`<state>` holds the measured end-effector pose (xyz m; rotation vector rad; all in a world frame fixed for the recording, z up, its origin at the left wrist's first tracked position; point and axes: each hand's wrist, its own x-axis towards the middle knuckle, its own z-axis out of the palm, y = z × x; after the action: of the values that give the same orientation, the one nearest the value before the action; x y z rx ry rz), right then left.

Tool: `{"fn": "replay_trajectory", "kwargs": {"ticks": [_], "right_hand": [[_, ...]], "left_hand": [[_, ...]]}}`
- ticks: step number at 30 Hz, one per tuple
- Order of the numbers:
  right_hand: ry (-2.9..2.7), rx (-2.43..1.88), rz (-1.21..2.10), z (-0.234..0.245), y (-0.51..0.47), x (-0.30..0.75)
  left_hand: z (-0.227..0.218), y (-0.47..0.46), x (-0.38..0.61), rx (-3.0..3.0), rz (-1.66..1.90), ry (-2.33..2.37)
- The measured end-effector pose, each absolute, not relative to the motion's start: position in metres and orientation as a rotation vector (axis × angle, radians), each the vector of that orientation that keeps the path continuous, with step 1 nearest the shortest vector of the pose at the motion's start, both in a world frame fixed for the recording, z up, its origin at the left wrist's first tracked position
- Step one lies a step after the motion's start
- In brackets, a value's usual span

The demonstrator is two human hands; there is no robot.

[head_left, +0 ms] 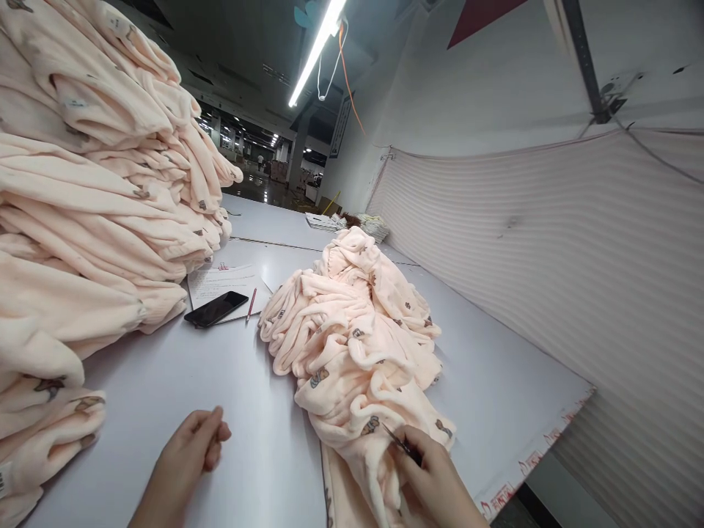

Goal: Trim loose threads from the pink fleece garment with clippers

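Right hand: hand (434,480) at the near edge of the bench (495,352), wrist entering from the bottom, back of the hand up, fingers bunched and pinched around small dark snips (404,445).
Snips: blades point away and to the left, their tips touching the fleece just ahead of the fingertips.
Left hand: hand (184,462) lies on the bare bench near its near edge, well apart from the right one; forearm comes in from below, fingers loosely curled under with the thumb against them, holding nothing.
Heap of garments: crumpled peach fleece heap (352,330) with small dark prints runs from the near edge, under the right hand, back toward the middle of the bench.
Folded stack: tall stack of the same peach fleece (82,205) fills the left side of the bench.
Phone: dark phone (215,309) lies flat at the foot of the stack, on the corner of a paper sheet (223,282).
Pen: red pen (251,304) lies just beside the phone, between it and the heap.
Right edge: striped cloth screen (550,242) runs along the far right edge of the bench.
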<state>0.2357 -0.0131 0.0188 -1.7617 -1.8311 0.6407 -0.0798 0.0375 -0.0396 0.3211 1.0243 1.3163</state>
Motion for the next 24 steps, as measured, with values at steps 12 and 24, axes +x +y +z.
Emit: {"fn": "replay_trajectory", "kwargs": {"ticks": [12, 24], "right_hand": [[-1.597, -1.524, 0.902, 0.022, -0.007, 0.223], [-1.986, -1.756, 0.360, 0.035, -0.020, 0.231]], "left_hand": [[-0.053, -0.018, 0.083, 1.304, 1.031, 1.212], [-0.035, 0.006, 0.063, 0.492, 0.816, 0.511]]}}
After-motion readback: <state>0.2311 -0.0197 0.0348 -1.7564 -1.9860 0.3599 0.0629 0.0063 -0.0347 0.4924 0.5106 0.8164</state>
